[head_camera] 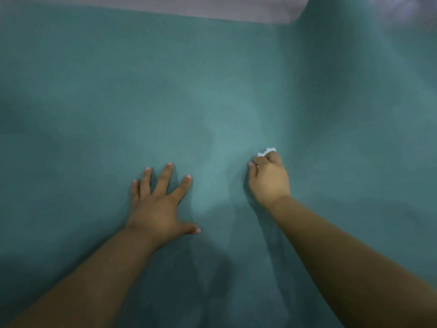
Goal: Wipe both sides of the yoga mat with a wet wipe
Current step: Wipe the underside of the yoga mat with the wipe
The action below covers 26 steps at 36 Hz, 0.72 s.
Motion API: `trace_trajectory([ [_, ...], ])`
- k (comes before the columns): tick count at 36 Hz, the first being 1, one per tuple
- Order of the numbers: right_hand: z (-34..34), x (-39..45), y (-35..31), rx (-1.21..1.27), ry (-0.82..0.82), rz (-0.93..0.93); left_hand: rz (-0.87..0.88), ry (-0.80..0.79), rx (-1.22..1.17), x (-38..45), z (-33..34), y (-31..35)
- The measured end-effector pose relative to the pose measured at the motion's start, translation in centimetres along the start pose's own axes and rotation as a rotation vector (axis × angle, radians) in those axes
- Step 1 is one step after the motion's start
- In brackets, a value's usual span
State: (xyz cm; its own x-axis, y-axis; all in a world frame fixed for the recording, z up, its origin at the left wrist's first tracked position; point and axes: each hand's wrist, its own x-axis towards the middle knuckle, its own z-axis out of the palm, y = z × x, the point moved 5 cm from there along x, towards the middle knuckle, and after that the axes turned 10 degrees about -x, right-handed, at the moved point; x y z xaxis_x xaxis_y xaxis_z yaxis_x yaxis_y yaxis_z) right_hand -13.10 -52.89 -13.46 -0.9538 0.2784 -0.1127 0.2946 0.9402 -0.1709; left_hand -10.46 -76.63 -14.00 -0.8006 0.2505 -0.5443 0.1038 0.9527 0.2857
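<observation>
A teal yoga mat (189, 91) fills nearly the whole head view, lying flat. My left hand (160, 202) rests palm down on it with fingers spread, holding nothing. My right hand (269, 178) presses on the mat a little further away, its fingers closed around a crumpled white wet wipe (267, 152). Only a small white tip of the wipe shows beyond the knuckles. At the right, the mat curves upward.
A pale grey-lilac floor strip (189, 8) shows beyond the mat's far edge at the top. The mat's raised right part (378, 55) climbs toward the top right corner. The picture is dim and slightly blurred.
</observation>
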Motion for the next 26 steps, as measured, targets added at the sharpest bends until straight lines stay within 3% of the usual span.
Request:
trace_trajectory([
  [5, -1.5, 1.3, 1.6, -0.007, -0.069, -0.137, 0.001, 0.012, -0.063, 0.1, 0.0, -0.1],
  [10, -2.3, 1.2, 3.2, -0.025, -0.059, -0.016, -0.015, 0.015, -0.083, 0.0, -0.1, 0.1],
  [18, -1.4, 2.3, 3.8, -0.390, -0.048, -0.322, -0.013, 0.012, -0.104, 0.0, 0.0, 0.1],
  [23, -1.7, 5.4, 5.8, -0.333, 0.067, 0.057, -0.023, 0.019, -0.109, 0.2, 0.1, 0.2],
  [26, -0.5, 6.3, 3.7, -0.219, 0.146, 0.141, -0.030, 0.028, -0.127, 0.3, 0.2, 0.1],
])
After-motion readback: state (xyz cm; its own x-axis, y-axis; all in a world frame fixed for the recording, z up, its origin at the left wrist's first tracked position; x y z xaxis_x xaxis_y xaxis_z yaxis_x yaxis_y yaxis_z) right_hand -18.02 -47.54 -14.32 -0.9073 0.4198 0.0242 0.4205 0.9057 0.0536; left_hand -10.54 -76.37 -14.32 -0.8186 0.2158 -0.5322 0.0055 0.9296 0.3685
